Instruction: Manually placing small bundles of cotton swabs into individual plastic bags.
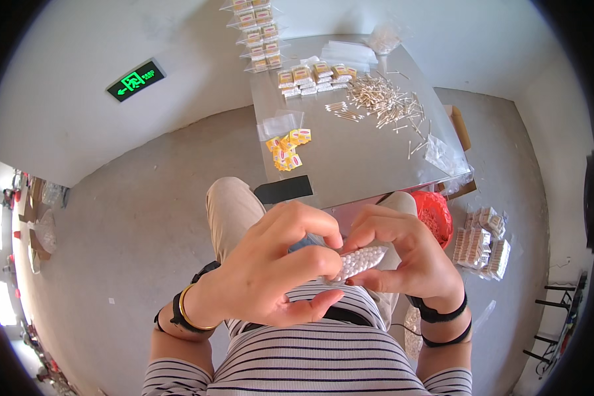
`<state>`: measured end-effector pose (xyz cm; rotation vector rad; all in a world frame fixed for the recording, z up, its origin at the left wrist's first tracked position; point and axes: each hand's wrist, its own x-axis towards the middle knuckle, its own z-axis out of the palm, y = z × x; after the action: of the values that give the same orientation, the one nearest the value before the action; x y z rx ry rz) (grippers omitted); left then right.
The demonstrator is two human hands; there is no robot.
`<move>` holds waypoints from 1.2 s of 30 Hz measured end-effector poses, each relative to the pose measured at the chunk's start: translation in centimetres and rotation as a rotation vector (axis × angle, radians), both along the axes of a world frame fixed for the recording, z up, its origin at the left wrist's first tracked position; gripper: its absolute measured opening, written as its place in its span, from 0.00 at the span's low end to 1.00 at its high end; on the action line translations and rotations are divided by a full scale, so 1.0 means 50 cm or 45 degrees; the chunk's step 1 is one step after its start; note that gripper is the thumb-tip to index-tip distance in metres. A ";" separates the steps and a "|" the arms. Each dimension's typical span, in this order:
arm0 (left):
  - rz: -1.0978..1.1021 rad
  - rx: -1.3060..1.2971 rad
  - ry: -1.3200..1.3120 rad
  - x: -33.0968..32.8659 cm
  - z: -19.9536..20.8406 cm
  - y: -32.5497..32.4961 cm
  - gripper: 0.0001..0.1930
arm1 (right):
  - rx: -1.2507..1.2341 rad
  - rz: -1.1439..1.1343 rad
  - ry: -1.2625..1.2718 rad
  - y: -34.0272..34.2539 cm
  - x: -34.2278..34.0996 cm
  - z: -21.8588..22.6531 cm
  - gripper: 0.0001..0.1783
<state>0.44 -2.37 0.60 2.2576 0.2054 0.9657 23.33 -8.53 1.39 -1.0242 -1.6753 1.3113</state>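
Above my lap I hold a small clear bag of cotton swabs (362, 263), its rows of white tips turned up toward me. My left hand (270, 261) has its curled fingers against the left end of the bag, with the thumb lower and a little apart. Thumb and fingers of my right hand (409, 254) pinch the bag's right side. The bag's far side is hidden behind my fingers.
On the metal table (369, 158) lie loose cotton swabs (383, 99), packed swab bags (313, 78), yellow cards (287, 150) and clear sleeves (280, 124). A red-lined bin (442, 214) stands below its near edge. More swab packs (482, 244) rest on the floor at right.
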 end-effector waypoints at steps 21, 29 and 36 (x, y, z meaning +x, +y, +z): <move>0.320 -0.092 -0.092 0.008 -0.026 -0.026 0.19 | 0.458 -0.369 -0.232 -0.033 -0.021 0.003 0.19; 0.290 -0.057 -0.073 0.012 -0.020 -0.018 0.16 | 0.504 -0.412 -0.222 -0.036 -0.027 0.000 0.19; 0.301 -0.006 -0.102 0.011 -0.027 -0.015 0.15 | 0.560 -0.427 -0.248 -0.037 -0.032 -0.002 0.20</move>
<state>0.98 -3.13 -0.73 2.2196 0.4462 1.1738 21.73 -10.36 1.30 -1.1244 -1.7370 0.6070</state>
